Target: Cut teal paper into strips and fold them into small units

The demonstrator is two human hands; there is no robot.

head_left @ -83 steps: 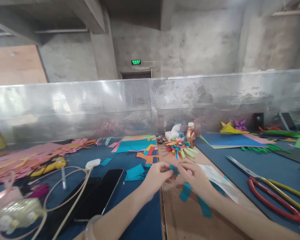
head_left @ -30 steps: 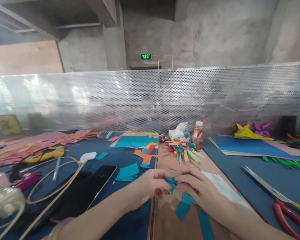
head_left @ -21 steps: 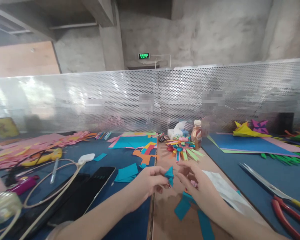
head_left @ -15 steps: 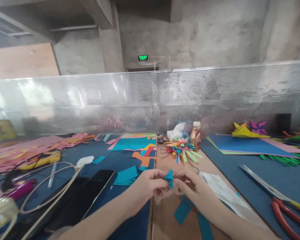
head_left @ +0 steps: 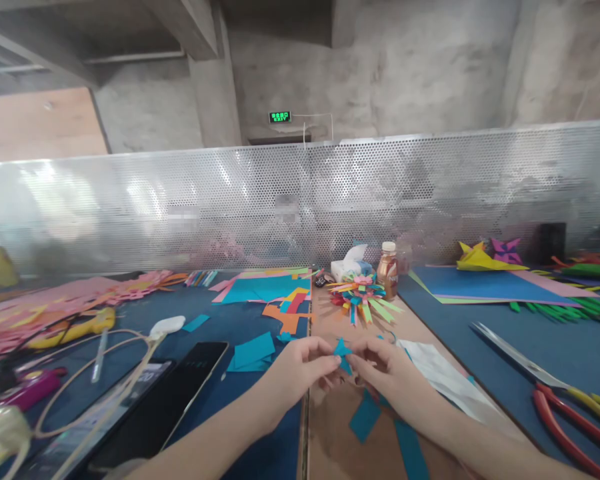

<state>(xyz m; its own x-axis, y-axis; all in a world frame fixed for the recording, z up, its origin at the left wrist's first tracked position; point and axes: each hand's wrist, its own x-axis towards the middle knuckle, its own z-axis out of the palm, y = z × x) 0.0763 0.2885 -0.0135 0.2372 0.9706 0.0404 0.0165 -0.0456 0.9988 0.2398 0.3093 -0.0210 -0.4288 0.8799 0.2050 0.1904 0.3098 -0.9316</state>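
I'm remotely watching left hand [head_left: 303, 368] and right hand [head_left: 386, 368] pinching one pointed, folded blue paper [head_left: 342, 348] over the table [head_left: 330, 443], clear of its far edge; two smooth phones [head_left: 183, 397] are lying left.

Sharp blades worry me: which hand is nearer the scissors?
Right. The right hand is left of the scissors, apart from them; the left hand is farther left, across the folded paper.

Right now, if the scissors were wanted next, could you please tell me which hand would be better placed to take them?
Probably the right hand: the scissors lie out on its side. The left hand is farther away, and both hands hold the small blue paper.
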